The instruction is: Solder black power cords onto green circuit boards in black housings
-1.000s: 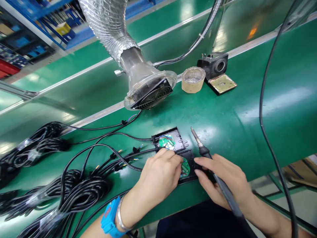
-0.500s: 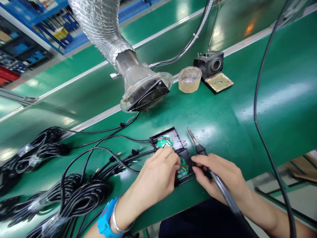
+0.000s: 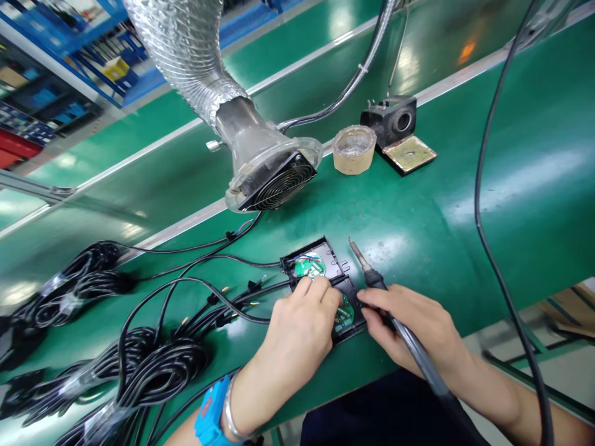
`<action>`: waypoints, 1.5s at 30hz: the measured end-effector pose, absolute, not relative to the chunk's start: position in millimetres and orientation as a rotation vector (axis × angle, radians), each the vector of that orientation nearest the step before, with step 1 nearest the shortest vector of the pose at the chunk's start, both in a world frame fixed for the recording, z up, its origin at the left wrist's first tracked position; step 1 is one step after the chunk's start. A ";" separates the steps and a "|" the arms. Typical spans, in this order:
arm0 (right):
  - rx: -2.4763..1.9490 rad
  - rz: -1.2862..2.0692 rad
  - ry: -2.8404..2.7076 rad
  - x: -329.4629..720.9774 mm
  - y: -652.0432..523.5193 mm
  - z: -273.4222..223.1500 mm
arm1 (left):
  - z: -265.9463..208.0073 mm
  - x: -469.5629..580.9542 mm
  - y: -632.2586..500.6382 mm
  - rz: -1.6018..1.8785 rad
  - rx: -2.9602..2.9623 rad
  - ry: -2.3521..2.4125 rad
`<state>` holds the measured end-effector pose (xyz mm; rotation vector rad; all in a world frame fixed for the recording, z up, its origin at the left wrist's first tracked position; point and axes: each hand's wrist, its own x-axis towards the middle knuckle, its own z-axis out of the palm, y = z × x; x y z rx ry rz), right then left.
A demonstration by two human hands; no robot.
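Note:
Two black plastic housings lie side by side on the green bench. The far housing (image 3: 331, 260) holds a green circuit board (image 3: 310, 265) with coloured wires and a black cable entering its left side. My left hand (image 3: 304, 322) is bent over the near housing (image 3: 352, 291), fingers curled down at its left part; what they pinch is hidden beneath them. A second circuit board (image 3: 344, 313) shows beside those fingers. My right hand (image 3: 411, 319) is closed around a soldering iron (image 3: 375, 279), its tip pointing up and away above the bench, apart from both boards. My right fingertips are at the near housing's right edge.
A fume extractor hood (image 3: 274, 179) hangs over the bench. Behind stand a roll of tape (image 3: 354, 150) and a soldering stand (image 3: 390, 121) with a sponge tray (image 3: 410, 153). Bundled black cables (image 3: 158, 365) cover the left side. A loose black cord (image 3: 483, 229) crosses the right.
My left hand has shifted slightly, its fingers still curled over the near housing. The soldering iron and my right hand stay nearly in place. The view has moved a little.

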<state>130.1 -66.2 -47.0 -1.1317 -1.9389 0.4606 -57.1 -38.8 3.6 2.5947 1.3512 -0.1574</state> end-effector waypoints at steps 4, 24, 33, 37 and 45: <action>-1.115 0.443 -1.939 130.5 -65.1 -46.9 | 4.0 -53.7 -40.2 -0.217 2.646 1.427; -1.029 0.605 -1.918 160.0 -85.7 -12.6 | -2.7 -60.8 -37.0 -0.103 2.487 1.297; -0.902 0.595 -1.927 151.4 -79.0 -26.7 | -2.2 -62.5 -34.9 -0.037 2.456 1.257; -0.917 0.597 -1.950 152.7 -80.4 -25.8 | -3.2 -62.7 -33.6 -0.021 2.451 1.245; -0.913 0.574 -1.964 150.9 -78.3 -23.9 | -4.8 -64.0 -34.0 0.013 2.451 1.237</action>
